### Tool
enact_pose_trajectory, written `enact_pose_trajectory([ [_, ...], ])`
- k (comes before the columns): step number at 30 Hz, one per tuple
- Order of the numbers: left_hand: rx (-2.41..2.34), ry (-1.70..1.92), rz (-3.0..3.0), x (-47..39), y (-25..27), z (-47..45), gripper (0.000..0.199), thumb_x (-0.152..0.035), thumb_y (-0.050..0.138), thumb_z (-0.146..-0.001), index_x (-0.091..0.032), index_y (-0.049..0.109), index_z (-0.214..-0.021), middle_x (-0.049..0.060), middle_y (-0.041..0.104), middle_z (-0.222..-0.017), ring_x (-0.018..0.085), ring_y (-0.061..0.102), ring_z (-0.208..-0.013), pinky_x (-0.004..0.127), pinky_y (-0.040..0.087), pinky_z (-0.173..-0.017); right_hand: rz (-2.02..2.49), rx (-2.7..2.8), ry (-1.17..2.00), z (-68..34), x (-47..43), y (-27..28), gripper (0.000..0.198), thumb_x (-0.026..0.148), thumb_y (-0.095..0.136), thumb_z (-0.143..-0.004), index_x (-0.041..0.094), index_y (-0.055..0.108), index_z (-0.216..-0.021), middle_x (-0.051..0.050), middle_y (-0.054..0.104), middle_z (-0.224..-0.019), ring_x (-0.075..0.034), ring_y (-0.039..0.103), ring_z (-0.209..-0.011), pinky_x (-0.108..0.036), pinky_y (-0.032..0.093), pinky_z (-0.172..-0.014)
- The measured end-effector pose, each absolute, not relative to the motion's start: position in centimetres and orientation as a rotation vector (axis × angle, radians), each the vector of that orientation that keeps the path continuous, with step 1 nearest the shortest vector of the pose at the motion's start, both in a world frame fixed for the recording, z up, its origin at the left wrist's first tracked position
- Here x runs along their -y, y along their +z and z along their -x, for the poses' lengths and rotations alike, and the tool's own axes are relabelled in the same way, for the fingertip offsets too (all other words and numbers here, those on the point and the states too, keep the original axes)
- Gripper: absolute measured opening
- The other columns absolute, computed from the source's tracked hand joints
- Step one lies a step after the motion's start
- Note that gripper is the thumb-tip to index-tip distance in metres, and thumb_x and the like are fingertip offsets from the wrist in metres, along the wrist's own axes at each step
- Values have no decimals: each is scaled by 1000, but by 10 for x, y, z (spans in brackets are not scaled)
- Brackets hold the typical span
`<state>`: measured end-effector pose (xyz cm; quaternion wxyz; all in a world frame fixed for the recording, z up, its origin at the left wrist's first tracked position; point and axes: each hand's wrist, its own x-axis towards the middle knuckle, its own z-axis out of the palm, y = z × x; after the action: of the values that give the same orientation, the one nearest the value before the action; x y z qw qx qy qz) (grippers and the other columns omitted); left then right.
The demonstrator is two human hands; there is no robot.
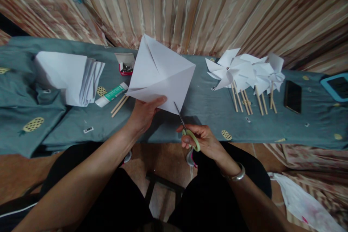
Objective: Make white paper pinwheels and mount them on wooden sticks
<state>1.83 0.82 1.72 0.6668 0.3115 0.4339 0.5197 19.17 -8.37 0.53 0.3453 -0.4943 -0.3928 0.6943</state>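
A square white sheet of paper (165,67) is held up above the cloth, creased along its diagonals and slit inward from two of its corners. My left hand (145,114) grips its lower edge, thumb on top and fingers hidden underneath. In my right hand (202,137) is a pair of scissors (192,138) with pale green handles. Their blades meet the paper near its bottom corner, along the crease. To the left lie a green and white glue tube (112,94), thin wooden sticks (119,106) and a small red box (125,69) of metal pins.
Several white paper pinwheels (228,68) on wooden sticks lie to the right, by a dark phone (293,96) and a blue-framed device (337,86). A stack of folded white paper (65,74) sits left on the teal cloth (168,132). Behind hangs a pleated curtain (168,11).
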Motion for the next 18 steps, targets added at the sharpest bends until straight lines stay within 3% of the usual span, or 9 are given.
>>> enact_pose_trajectory([
  [18, -970, 1197, -675, -9, 14, -19, 50, -17, 78, -59, -21, 65, -107, 2, 72, -91, 21, 67, -84, 34, 56, -73, 1283, 922, 1810, -190, 84, 2, 36, 41, 84, -65, 17, 71, -87, 6, 63, -57, -5, 58, -49, -15, 48, -49],
])
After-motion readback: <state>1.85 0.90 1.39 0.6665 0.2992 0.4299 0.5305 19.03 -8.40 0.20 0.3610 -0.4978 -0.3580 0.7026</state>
